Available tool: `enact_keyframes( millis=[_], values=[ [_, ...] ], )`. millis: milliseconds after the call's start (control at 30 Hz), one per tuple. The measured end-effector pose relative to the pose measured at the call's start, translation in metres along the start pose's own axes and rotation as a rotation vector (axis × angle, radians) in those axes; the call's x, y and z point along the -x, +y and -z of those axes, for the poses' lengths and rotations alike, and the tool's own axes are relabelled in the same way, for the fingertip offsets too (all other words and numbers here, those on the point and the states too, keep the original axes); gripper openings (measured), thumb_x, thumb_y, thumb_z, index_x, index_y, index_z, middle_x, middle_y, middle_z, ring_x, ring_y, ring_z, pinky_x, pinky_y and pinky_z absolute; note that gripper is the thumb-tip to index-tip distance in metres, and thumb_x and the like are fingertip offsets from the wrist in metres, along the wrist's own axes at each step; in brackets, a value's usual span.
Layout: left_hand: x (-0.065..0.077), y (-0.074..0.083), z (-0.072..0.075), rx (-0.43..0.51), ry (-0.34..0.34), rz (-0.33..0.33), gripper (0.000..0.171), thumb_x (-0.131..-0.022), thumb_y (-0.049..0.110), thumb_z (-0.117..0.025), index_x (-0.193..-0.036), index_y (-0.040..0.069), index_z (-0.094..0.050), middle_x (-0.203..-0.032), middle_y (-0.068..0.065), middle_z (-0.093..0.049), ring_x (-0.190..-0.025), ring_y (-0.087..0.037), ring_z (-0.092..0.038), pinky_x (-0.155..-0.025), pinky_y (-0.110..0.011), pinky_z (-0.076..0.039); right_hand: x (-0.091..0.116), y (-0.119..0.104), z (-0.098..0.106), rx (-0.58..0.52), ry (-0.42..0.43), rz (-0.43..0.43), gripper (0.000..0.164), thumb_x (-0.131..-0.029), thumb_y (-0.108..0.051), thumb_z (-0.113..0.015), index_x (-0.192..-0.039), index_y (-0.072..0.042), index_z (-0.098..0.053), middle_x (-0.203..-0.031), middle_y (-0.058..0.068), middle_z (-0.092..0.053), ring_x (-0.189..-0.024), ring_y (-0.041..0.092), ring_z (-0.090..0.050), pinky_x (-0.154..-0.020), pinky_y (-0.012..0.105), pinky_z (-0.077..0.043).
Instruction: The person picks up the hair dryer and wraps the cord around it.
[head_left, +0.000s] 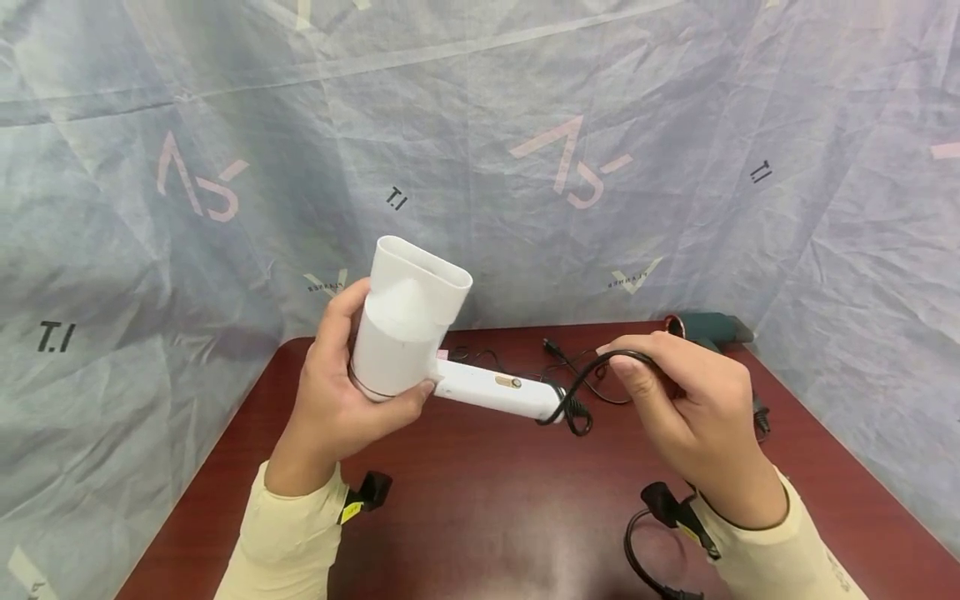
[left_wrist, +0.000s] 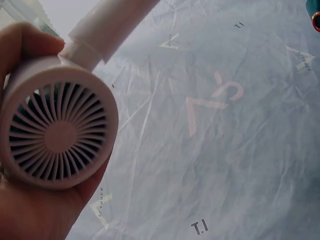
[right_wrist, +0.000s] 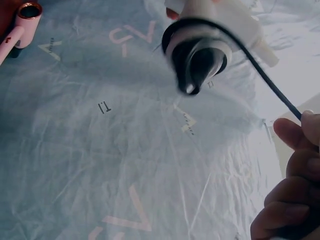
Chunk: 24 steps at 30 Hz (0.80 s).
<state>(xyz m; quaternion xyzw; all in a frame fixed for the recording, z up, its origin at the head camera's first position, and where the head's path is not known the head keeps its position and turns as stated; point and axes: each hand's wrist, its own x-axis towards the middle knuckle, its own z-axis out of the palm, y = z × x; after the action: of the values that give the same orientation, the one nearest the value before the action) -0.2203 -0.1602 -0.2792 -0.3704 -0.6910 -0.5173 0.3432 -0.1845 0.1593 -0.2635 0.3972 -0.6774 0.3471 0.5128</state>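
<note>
A white hair dryer [head_left: 401, 354] is held above the table, its flattened nozzle pointing up. My left hand [head_left: 333, 408] grips it round the barrel, thumb near where the handle [head_left: 487, 388] joins. In the left wrist view the round slotted grille [left_wrist: 60, 135] at its back faces the camera. The handle points right, and a black cord [head_left: 581, 375] loops round its end. Between thumb and fingers, my right hand [head_left: 693, 400] pinches that cord a short way from the handle. The right wrist view shows the cord [right_wrist: 265, 75] stretched from the handle end to my fingers.
A dark green hair dryer [head_left: 712, 327] lies at the table's back right. Behind the white one are black cords [head_left: 551, 346]. A black cord with a plug [head_left: 675, 592] lies near the front right. A pink hair dryer [right_wrist: 32, 25] shows in the right wrist view. Grey fabric [head_left: 465, 167] encloses the red-brown table [head_left: 465, 500].
</note>
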Motion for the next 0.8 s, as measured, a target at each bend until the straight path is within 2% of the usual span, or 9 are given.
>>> enact_keyframes(
  millis=[133, 267, 400, 600, 667, 800],
  values=[
    [0.000, 0.004, -0.001, 0.054, -0.041, -0.026, 0.096, -0.058, -0.002, -0.086, -0.146, 0.000, -0.047, -0.122, -0.012, -0.066, -0.103, -0.022, -0.063, -0.087, -0.029, -0.052, 0.002, 0.004, 0.000, 0.022, -0.042, -0.065, 0.030, -0.104, -0.026, -0.064, -0.092, -0.002, -0.078, -0.063, -0.006, -0.054, -0.057, -0.002, -0.037, -0.056, 0.016, -0.031],
    [0.000, 0.008, -0.002, 0.159, -0.058, -0.033, 0.097, -0.057, -0.006, -0.086, -0.146, -0.005, -0.046, -0.121, -0.015, -0.065, -0.104, -0.024, -0.063, -0.087, -0.030, -0.053, 0.007, 0.010, 0.000, 0.052, -0.100, -0.131, 0.017, -0.101, -0.021, -0.067, -0.094, -0.009, -0.077, -0.063, -0.011, -0.050, -0.055, -0.004, -0.034, -0.054, 0.016, -0.031],
    [-0.001, 0.011, -0.002, 0.258, -0.055, -0.049, 0.098, -0.056, -0.009, -0.085, -0.145, -0.009, -0.044, -0.123, -0.019, -0.064, -0.105, -0.027, -0.064, -0.087, -0.031, -0.055, 0.014, 0.019, -0.003, 0.054, -0.176, -0.173, 0.007, -0.097, -0.014, -0.071, -0.093, -0.017, -0.076, -0.070, -0.013, -0.053, -0.058, -0.004, -0.039, -0.057, 0.015, -0.035],
    [-0.002, 0.019, -0.006, 0.445, -0.044, -0.066, 0.097, -0.057, -0.020, -0.077, -0.146, -0.014, -0.038, -0.121, -0.024, -0.062, -0.093, -0.032, -0.073, -0.080, -0.038, -0.062, 0.022, 0.026, -0.012, 0.030, -0.357, -0.243, 0.021, -0.096, -0.009, -0.071, -0.090, -0.029, -0.071, -0.074, -0.016, -0.055, -0.063, -0.001, -0.048, -0.061, 0.015, -0.040],
    [-0.003, 0.021, -0.008, 0.513, -0.043, -0.075, 0.096, -0.058, -0.023, -0.073, -0.146, -0.014, -0.035, -0.120, -0.025, -0.061, -0.090, -0.035, -0.074, -0.079, -0.042, -0.063, 0.025, 0.026, -0.015, 0.022, -0.432, -0.272, 0.026, -0.099, -0.012, -0.069, -0.083, -0.032, -0.065, -0.070, -0.017, -0.050, -0.061, -0.001, -0.044, -0.058, 0.015, -0.038],
    [-0.003, 0.024, -0.011, 0.590, -0.012, -0.081, 0.092, -0.061, -0.026, -0.067, -0.146, -0.014, -0.033, -0.120, -0.027, -0.060, -0.089, -0.038, -0.075, -0.078, -0.050, -0.064, 0.030, 0.024, -0.021, -0.014, -0.524, -0.301, 0.033, -0.102, -0.014, -0.064, -0.075, -0.028, -0.053, -0.065, -0.016, -0.038, -0.058, -0.002, -0.036, -0.052, 0.015, -0.033]
  ],
)
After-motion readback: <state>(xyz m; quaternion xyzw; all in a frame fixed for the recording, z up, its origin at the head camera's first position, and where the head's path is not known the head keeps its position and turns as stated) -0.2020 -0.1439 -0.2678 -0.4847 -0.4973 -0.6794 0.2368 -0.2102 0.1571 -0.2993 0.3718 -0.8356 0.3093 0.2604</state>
